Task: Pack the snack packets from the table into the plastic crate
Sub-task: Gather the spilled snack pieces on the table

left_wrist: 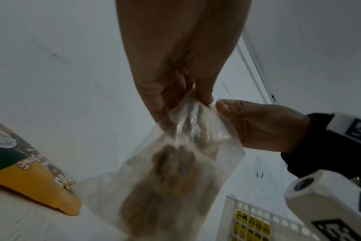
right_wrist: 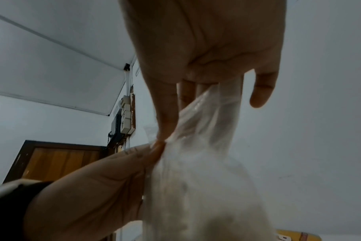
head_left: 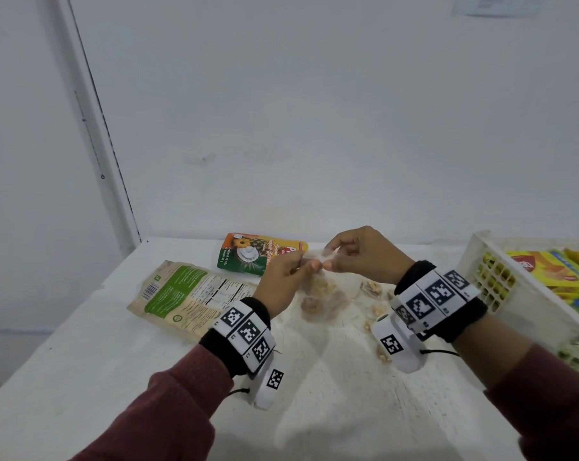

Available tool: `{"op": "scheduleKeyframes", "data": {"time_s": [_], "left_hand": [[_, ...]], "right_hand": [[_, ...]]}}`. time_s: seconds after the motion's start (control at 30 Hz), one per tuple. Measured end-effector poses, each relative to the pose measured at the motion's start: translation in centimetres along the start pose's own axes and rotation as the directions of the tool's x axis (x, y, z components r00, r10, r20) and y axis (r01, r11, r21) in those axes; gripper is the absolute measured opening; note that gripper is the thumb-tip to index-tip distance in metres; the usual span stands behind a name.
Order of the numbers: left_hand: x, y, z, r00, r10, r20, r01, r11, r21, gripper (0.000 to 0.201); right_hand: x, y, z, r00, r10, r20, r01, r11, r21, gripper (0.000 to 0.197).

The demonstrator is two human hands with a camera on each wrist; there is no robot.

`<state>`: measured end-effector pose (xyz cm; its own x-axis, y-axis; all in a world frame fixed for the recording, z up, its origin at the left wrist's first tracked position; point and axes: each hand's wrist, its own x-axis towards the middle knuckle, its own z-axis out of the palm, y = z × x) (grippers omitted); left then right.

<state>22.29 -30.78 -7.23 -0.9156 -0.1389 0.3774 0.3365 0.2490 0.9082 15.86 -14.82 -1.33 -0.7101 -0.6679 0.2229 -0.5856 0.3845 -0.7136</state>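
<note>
Both hands hold a clear plastic bag [head_left: 321,294] of brown snack pieces by its top edge, just above the table. My left hand [head_left: 289,274] pinches the left of the bag mouth; my right hand [head_left: 354,252] pinches the right. The left wrist view has the bag [left_wrist: 175,179] hanging below my left fingers [left_wrist: 204,96]. Seen from the right wrist, the bag [right_wrist: 196,179] is pinched under my right thumb [right_wrist: 165,124]. A beige and green packet [head_left: 185,294] lies flat at the left. An orange and green pouch [head_left: 258,252] lies behind the hands. The white plastic crate [head_left: 501,287] stands at the right.
Yellow packets [head_left: 554,271] lie inside the crate. Small clear packets of nuts [head_left: 371,289] lie on the white table [head_left: 115,361] under my right wrist. A white wall rises right behind the table. The table's left edge drops off near the beige packet.
</note>
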Motion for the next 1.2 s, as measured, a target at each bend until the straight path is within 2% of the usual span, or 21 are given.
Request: {"op": "scheduleKeyframes", "data": {"time_s": [0.07, 0.2, 0.3, 0.43, 0.6, 0.83, 0.9, 1.0, 1.1, 1.2], "left_hand": [[0.0, -0.2, -0.2, 1.0, -0.001, -0.001, 0.001, 0.999, 0.045, 0.024], [-0.4, -0.2, -0.8, 0.999, -0.04, -0.021, 0.04, 0.999, 0.018, 0.024], [-0.8, 0.1, -1.4, 0.996, -0.038, -0.074, 0.035, 0.998, -0.052, 0.011], [-1.0, 0.5, -2.0, 0.996, 0.004, -0.087, -0.005, 1.0, -0.012, 0.013], [-1.4, 1.0, -2.5, 0.993, -0.035, -0.114, 0.029, 0.998, -0.06, 0.018], [-2.5, 1.4, -4.2, 0.994, 0.009, -0.106, -0.013, 0.999, -0.038, 0.011], [-2.7, 1.5, -4.6, 0.995, 0.035, -0.097, -0.038, 0.999, -0.03, 0.012], [-3.0, 1.8, -5.3, 0.994, 0.075, -0.08, -0.076, 0.997, -0.007, 0.015], [-3.4, 2.0, -5.9, 0.991, 0.107, -0.076, -0.108, 0.994, 0.001, 0.018], [-3.7, 1.8, -6.5, 0.99, 0.122, -0.066, -0.121, 0.992, 0.021, 0.017]], "right_hand": [[0.2, 0.1, 0.4, 1.0, -0.028, -0.004, 0.028, 0.997, -0.078, 0.017], [0.5, 0.1, 1.4, 0.998, -0.056, -0.034, 0.049, 0.986, -0.161, 0.017], [0.5, -0.1, 1.9, 0.999, -0.032, -0.041, 0.026, 0.988, -0.15, 0.015], [0.3, -1.0, 2.3, 0.997, -0.053, -0.051, 0.047, 0.993, -0.109, 0.006], [0.2, -1.9, 3.1, 0.993, -0.087, -0.077, 0.076, 0.988, -0.135, 0.024], [-0.1, -3.1, 4.6, 0.993, -0.095, -0.066, 0.082, 0.981, -0.176, 0.024], [-0.2, -3.4, 5.1, 0.988, -0.124, -0.088, 0.105, 0.975, -0.194, 0.024], [-0.4, -4.1, 5.9, 0.972, -0.181, -0.149, 0.143, 0.962, -0.234, 0.008], [-0.6, -4.7, 6.5, 0.958, -0.212, -0.192, 0.154, 0.948, -0.277, 0.009], [-0.7, -4.9, 6.7, 0.948, -0.21, -0.237, 0.153, 0.959, -0.237, 0.012]]}}
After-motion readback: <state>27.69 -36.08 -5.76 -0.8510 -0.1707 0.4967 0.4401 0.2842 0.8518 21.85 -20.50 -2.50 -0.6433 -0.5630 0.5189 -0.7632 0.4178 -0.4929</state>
